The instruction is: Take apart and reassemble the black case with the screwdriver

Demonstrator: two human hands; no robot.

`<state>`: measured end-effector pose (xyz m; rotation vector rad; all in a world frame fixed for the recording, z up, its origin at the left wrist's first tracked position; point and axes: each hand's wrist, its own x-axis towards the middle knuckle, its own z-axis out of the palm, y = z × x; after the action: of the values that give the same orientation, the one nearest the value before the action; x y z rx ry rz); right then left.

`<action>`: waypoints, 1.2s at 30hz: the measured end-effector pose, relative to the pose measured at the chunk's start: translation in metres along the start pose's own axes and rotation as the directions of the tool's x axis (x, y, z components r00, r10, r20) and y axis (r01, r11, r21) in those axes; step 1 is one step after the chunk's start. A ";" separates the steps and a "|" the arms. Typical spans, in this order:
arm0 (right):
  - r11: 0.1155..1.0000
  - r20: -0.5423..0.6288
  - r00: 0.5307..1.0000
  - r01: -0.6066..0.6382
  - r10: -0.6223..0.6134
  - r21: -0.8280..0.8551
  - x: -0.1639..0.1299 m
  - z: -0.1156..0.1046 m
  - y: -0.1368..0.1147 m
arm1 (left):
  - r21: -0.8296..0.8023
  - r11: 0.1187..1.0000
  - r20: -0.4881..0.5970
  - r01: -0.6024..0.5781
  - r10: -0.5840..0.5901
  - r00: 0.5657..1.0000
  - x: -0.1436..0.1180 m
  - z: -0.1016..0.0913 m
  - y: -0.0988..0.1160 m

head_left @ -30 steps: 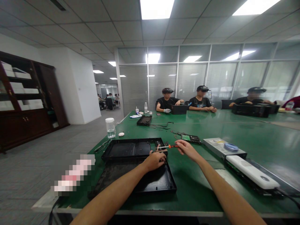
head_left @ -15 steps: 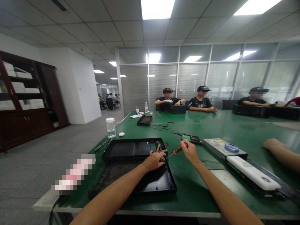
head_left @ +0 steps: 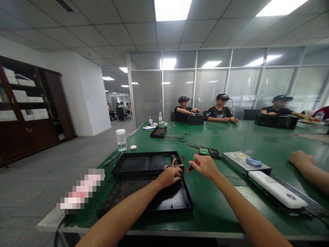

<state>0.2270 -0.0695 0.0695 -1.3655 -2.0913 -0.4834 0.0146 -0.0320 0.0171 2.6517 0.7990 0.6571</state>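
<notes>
Two shells, black, open side up on the bench: far shell, one wire bundle at its 3 o'clock end; near shell, left forearm across it. Left hand curls at near shell's 1 o'clock corner, can't tell what it grips. Right hand, past the shells' 2 o'clock side, is wrapped around one screwdriver. One jar, clear liquid inside, 11 o'clock. Bench edge 6 o'clock; open bench strip 4 o'clock.
</notes>
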 end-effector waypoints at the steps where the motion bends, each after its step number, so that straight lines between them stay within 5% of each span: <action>1: 0.998 0.063 0.998 0.003 0.002 -0.069 0.004 -0.010 -0.008 | 0.001 1.000 0.002 0.003 -0.003 1.000 0.000 0.000 0.000; 4: 0.990 0.222 0.975 0.007 0.025 -0.144 0.014 -0.035 -0.033 | 0.010 1.000 0.006 0.001 -0.001 1.000 -0.001 -0.002 0.001; 8: 0.988 0.369 0.925 0.131 -0.093 -0.080 0.022 -0.049 -0.053 | 0.036 0.999 0.002 -0.010 0.010 1.000 -0.002 -0.002 0.002; 12: 0.973 0.355 0.935 0.071 0.013 -0.221 0.028 -0.046 -0.062 | 0.041 0.999 0.004 0.005 -0.005 1.000 -0.004 -0.003 0.003; 18: 0.961 0.350 0.935 0.149 -0.060 -0.234 0.036 -0.037 -0.067 | 0.087 0.996 -0.004 -0.001 0.001 1.000 -0.005 -0.001 0.000; 27: 0.980 0.392 0.917 0.139 -0.073 -0.141 0.034 -0.041 -0.049 | 0.148 0.986 0.005 -0.082 0.082 0.997 -0.003 0.000 -0.005; 31: 0.985 0.319 0.948 0.054 0.001 -0.165 0.034 -0.036 -0.041 | 0.154 0.983 0.010 -0.098 0.098 0.995 -0.004 0.000 -0.007; 36: 0.977 0.157 0.985 -0.106 0.077 0.185 0.014 0.001 0.001 | 0.158 0.980 -0.008 -0.124 0.127 0.992 -0.005 0.004 -0.009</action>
<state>0.2238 -0.0592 0.0778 -1.4129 -2.1192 -0.1390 0.0092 -0.0282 0.0081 2.8624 0.7210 0.6761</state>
